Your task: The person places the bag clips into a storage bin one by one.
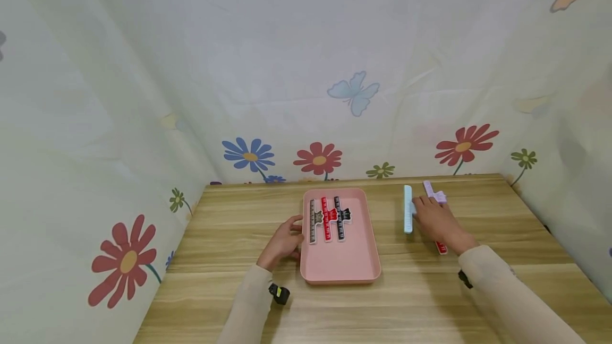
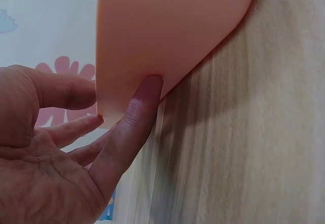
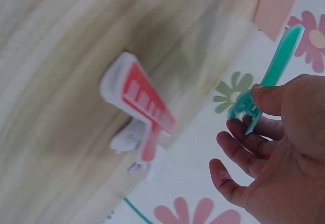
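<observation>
the left hand (image 1: 285, 241) rests at the left edge of the pink tray (image 1: 356, 264), which stands on the wooden bench (image 1: 229, 259) near its middle. in the left wrist view the fingers (image 2: 133, 117) are nearly straight and one fingertip touches the rim of the tray, so this hand is open and holds nothing. inside the tray three clips lie side by side in the far part: a grey clip (image 1: 313, 221) on the left, a red clip (image 1: 326, 218) in the middle and a black clip (image 1: 340, 218) on the right.

the right hand (image 1: 437, 222) is to the right of the tray, well apart from it. it pinches the light blue clip (image 1: 408, 209) by its handle part; in the right wrist view the thumb and the fingers (image 3: 238, 135) close on this clip. from the head view i cannot tell if the clip is lifted or touches the bench. a purple clip (image 1: 434, 192) lies just behind this hand, and a red and white clip (image 1: 441, 248) lies on the bench under the wrist.
</observation>
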A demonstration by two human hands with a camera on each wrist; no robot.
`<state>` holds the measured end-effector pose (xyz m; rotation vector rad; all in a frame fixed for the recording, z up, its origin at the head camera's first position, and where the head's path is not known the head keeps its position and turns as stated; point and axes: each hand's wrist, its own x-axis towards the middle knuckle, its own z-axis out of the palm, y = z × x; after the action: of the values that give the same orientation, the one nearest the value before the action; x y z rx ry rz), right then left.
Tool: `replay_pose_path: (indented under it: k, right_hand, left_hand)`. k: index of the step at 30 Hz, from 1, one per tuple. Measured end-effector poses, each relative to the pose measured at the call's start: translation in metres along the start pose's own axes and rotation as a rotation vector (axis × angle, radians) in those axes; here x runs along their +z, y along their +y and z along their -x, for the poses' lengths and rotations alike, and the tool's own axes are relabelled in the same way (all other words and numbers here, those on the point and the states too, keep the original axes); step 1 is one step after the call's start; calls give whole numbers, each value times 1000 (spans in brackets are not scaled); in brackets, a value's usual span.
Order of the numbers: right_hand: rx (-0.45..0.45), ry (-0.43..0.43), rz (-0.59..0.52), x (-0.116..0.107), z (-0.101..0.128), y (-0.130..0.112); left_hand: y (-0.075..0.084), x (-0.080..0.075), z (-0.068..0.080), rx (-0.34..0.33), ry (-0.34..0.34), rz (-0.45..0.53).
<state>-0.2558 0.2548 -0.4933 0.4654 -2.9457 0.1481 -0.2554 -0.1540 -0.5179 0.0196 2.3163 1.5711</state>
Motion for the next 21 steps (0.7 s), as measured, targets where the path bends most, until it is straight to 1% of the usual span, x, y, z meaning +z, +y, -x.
replay_pose_path:
  k: [6, 15, 21]
  right_hand:
    - [-12, 11, -2, -12, -1, -10]
    - [-41, 47, -10, -22, -2, -23]
    - [-42, 23, -29, -28, -3, -34]
  left_hand:
    - [-1, 0, -1, -3, -1, 3]
    - [-2, 0, -1, 0, 1, -5]
    - [0, 0, 0, 6, -4, -3]
